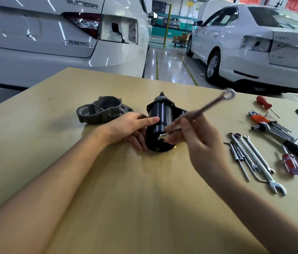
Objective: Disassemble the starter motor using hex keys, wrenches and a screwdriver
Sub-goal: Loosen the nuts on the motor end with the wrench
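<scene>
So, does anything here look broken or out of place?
Nothing on the table. The white car behind it has a tail light missing, leaving an open cavity with a wire dangling.

Housing left of motor; wrenches right.
</scene>
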Action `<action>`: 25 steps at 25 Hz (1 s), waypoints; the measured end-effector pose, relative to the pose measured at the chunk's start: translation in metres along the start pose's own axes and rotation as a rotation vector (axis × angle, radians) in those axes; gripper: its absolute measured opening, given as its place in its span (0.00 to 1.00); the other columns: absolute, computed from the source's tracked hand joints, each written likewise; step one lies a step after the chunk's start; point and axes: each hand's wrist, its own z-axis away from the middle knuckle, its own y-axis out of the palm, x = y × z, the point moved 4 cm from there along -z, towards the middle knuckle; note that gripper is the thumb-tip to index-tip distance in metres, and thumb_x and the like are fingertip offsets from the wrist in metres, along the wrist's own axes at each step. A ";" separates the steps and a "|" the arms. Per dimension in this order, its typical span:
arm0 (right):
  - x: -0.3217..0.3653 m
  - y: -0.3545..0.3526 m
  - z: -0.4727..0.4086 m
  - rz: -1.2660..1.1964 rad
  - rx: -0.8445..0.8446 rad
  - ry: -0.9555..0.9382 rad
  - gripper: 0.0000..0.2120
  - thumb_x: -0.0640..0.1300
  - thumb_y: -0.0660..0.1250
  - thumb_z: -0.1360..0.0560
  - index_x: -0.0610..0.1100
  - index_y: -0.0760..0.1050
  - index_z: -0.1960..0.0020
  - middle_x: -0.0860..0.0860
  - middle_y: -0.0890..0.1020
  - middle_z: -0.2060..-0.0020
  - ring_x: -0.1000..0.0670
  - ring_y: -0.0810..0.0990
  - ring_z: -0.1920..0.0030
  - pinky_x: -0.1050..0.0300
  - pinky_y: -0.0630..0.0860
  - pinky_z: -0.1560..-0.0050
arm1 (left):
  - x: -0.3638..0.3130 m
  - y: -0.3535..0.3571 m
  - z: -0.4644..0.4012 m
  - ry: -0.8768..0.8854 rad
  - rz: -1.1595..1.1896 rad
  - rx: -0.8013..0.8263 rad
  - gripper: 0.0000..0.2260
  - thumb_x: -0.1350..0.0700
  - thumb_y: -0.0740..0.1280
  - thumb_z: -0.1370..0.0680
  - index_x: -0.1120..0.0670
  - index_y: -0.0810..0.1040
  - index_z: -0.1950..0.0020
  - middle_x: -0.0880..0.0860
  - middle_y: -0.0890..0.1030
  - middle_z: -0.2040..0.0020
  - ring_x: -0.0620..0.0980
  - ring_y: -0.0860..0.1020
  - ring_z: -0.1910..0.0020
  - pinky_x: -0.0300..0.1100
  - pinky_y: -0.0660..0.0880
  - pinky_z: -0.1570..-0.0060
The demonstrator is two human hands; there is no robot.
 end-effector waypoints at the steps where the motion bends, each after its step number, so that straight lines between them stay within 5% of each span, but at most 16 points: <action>1: 0.012 0.007 -0.006 0.251 0.101 -0.132 0.07 0.37 0.57 0.19 0.41 0.70 0.56 0.46 0.80 0.64 0.45 0.79 0.66 0.53 0.76 0.62 | 0.002 -0.001 -0.001 -0.002 -0.002 -0.019 0.22 0.46 0.66 0.28 0.64 0.72 0.46 0.61 0.81 0.65 0.53 0.81 0.73 0.41 0.78 0.75; 3: 0.026 0.033 -0.014 0.677 0.390 -0.314 0.07 0.40 0.58 0.21 0.43 0.67 0.58 0.49 0.75 0.66 0.46 0.72 0.65 0.53 0.70 0.62 | 0.006 -0.003 -0.001 0.014 -0.049 -0.065 0.06 0.60 0.62 0.20 0.63 0.72 0.54 0.56 0.79 0.70 0.48 0.79 0.75 0.37 0.76 0.76; 5: 0.027 0.058 -0.018 0.923 0.650 -0.313 0.07 0.41 0.58 0.20 0.45 0.70 0.57 0.48 0.77 0.60 0.46 0.74 0.58 0.55 0.68 0.57 | 0.006 -0.011 -0.003 0.031 -0.124 -0.119 0.06 0.64 0.61 0.21 0.59 0.74 0.57 0.53 0.79 0.67 0.45 0.78 0.69 0.34 0.75 0.70; 6: 0.025 0.066 -0.019 1.014 0.728 -0.309 0.07 0.41 0.58 0.20 0.44 0.74 0.53 0.47 0.78 0.55 0.47 0.75 0.53 0.57 0.67 0.55 | 0.002 -0.011 -0.002 0.051 -0.174 -0.118 0.06 0.55 0.67 0.23 0.57 0.76 0.55 0.54 0.80 0.62 0.46 0.78 0.64 0.34 0.76 0.65; 8: 0.021 0.069 -0.016 1.075 0.782 -0.335 0.08 0.40 0.58 0.20 0.42 0.76 0.49 0.48 0.78 0.50 0.49 0.75 0.49 0.60 0.64 0.54 | -0.002 -0.011 -0.001 0.058 -0.250 -0.095 0.28 0.36 0.68 0.36 0.58 0.78 0.49 0.55 0.81 0.56 0.48 0.78 0.57 0.40 0.76 0.53; 10: 0.025 0.059 -0.009 0.903 0.681 -0.414 0.06 0.39 0.59 0.20 0.42 0.73 0.54 0.51 0.75 0.56 0.50 0.73 0.54 0.60 0.65 0.55 | 0.001 -0.010 -0.002 0.049 -0.194 -0.087 0.29 0.35 0.71 0.36 0.59 0.78 0.50 0.54 0.82 0.59 0.48 0.80 0.60 0.41 0.77 0.56; 12: 0.026 0.035 -0.002 0.572 0.370 -0.412 0.06 0.39 0.60 0.20 0.38 0.73 0.55 0.50 0.75 0.62 0.52 0.71 0.62 0.61 0.69 0.59 | 0.003 -0.005 -0.002 0.042 -0.053 -0.040 0.24 0.42 0.72 0.34 0.60 0.75 0.52 0.55 0.82 0.65 0.49 0.81 0.69 0.39 0.78 0.69; 14: 0.013 0.007 0.004 0.063 0.080 -0.179 0.07 0.39 0.60 0.21 0.36 0.73 0.55 0.44 0.79 0.63 0.51 0.73 0.67 0.60 0.72 0.62 | 0.005 -0.004 -0.002 0.011 0.028 -0.028 0.29 0.42 0.69 0.34 0.64 0.73 0.46 0.62 0.81 0.63 0.54 0.81 0.72 0.40 0.78 0.74; 17: -0.014 -0.013 0.014 -0.461 -0.118 0.232 0.10 0.38 0.57 0.20 0.37 0.75 0.56 0.42 0.83 0.62 0.48 0.77 0.67 0.57 0.76 0.62 | 0.003 -0.002 -0.002 -0.004 0.023 -0.010 0.34 0.42 0.68 0.34 0.67 0.71 0.39 0.64 0.82 0.62 0.55 0.81 0.71 0.41 0.79 0.74; 20: -0.024 -0.015 0.013 -0.570 -0.190 0.350 0.10 0.38 0.57 0.19 0.37 0.74 0.54 0.42 0.84 0.62 0.48 0.80 0.67 0.57 0.78 0.60 | 0.002 -0.001 -0.001 0.004 0.033 -0.001 0.34 0.42 0.67 0.33 0.67 0.70 0.38 0.63 0.82 0.63 0.55 0.81 0.71 0.41 0.79 0.73; 25: -0.024 -0.007 0.012 -0.560 -0.136 0.289 0.08 0.39 0.58 0.20 0.38 0.75 0.53 0.42 0.84 0.60 0.47 0.83 0.63 0.59 0.79 0.59 | 0.002 -0.002 -0.001 0.004 0.024 -0.007 0.35 0.42 0.68 0.33 0.68 0.70 0.38 0.63 0.82 0.63 0.55 0.81 0.72 0.40 0.78 0.74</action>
